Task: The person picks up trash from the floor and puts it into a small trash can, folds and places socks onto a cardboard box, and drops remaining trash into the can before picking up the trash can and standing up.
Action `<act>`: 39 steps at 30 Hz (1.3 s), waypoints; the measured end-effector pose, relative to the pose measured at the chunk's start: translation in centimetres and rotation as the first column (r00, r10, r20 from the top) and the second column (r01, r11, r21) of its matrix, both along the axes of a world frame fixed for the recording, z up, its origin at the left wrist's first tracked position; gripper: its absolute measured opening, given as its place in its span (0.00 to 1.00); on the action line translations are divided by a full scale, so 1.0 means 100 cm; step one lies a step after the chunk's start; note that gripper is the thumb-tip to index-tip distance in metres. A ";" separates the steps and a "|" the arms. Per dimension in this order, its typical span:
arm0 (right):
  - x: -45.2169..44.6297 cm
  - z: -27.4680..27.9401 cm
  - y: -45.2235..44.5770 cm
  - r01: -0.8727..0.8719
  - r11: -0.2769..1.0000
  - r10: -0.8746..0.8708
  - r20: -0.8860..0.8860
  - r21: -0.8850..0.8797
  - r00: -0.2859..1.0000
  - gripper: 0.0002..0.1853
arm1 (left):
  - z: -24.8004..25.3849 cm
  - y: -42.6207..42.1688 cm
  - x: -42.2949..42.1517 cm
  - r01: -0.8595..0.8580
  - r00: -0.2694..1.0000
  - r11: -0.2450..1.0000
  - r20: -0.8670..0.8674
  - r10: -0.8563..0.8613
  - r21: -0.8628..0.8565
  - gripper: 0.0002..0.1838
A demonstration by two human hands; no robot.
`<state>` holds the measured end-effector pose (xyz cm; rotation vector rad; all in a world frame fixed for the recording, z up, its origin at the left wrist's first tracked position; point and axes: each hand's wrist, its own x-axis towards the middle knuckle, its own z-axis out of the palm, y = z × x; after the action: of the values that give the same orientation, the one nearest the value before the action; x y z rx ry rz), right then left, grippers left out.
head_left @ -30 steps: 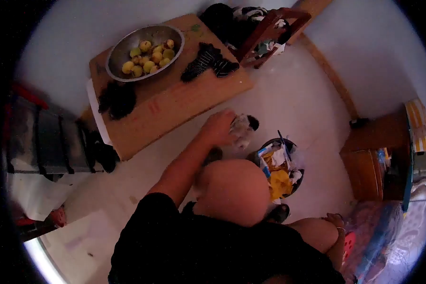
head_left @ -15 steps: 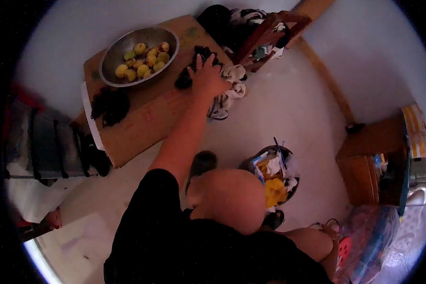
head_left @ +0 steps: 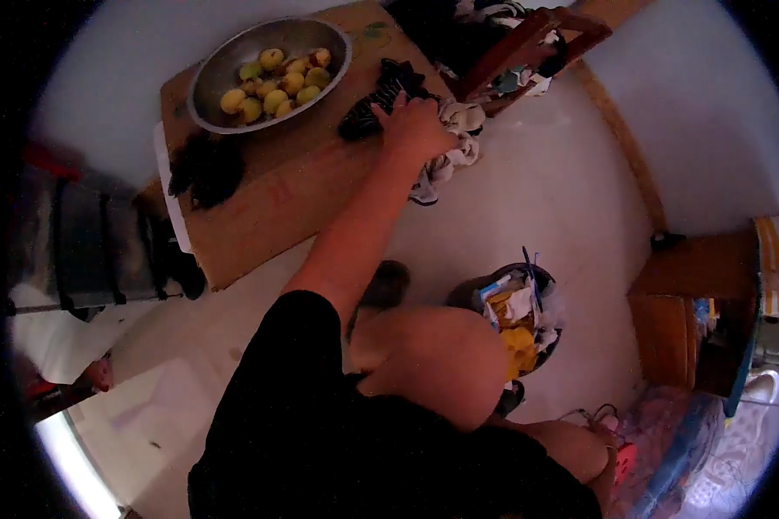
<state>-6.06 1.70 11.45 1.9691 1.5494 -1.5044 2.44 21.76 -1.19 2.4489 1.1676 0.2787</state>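
A light cloth (head_left: 464, 149), crumpled off-white with dark patches, bunches at the right edge of a cardboard sheet (head_left: 294, 203) at upper centre, its lower folds spilling past the edge above bare floor (head_left: 580, 173). That floor runs wide to the right of the frame; above the cloth, a reddish wooden rack (head_left: 502, 60) crowds the corner, close beside it. On the cardboard, just left of the light cloth, lies a dark cloth (head_left: 361, 119), black with thin pale stripes and loosely rumpled. The left hand (head_left: 417, 130) reaches over it, visible fingers apart; whether the thumb pinches the light cloth cannot be told. A second ago that cloth was over the floor at mid-frame, clear of the cardboard, and the dark cloth lay uncovered. Farther out, a metal bowl (head_left: 212, 80) of yellow-green fruit (head_left: 292, 83) sits at upper left, a black bundle (head_left: 206, 169) just below it. A full bin (head_left: 549, 355) stands right of centre, beside the knee (head_left: 441, 363). At lower right, the right hand (head_left: 612, 424) is too dim to tell its fingers' state
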 end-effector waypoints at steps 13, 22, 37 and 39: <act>0.020 -0.019 -0.059 -0.095 0.837 0.141 -0.044 0.539 0.989 0.21 | -0.017 0.000 -0.003 0.101 0.980 0.991 0.162 -0.114 0.090 0.28; 0.159 -0.086 -0.433 0.891 0.272 -0.938 -0.108 0.363 0.330 0.19 | 0.029 -0.067 -0.018 0.360 0.881 0.882 0.200 -0.428 0.303 0.26; 0.186 -0.097 -0.440 0.814 0.241 -0.925 -0.128 0.529 0.357 0.15 | 0.125 -0.142 -0.038 0.456 0.731 0.705 0.223 -0.645 0.542 0.25; 0.182 -0.089 -0.429 0.813 0.267 -0.935 -0.065 0.518 0.349 0.15 | 0.138 -0.136 -0.041 0.458 0.754 0.719 0.200 -0.626 0.523 0.26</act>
<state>12.10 -41.24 2.51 3.5540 0.5862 -0.9809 -1.63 8.14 12.60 2.8223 0.1719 0.8509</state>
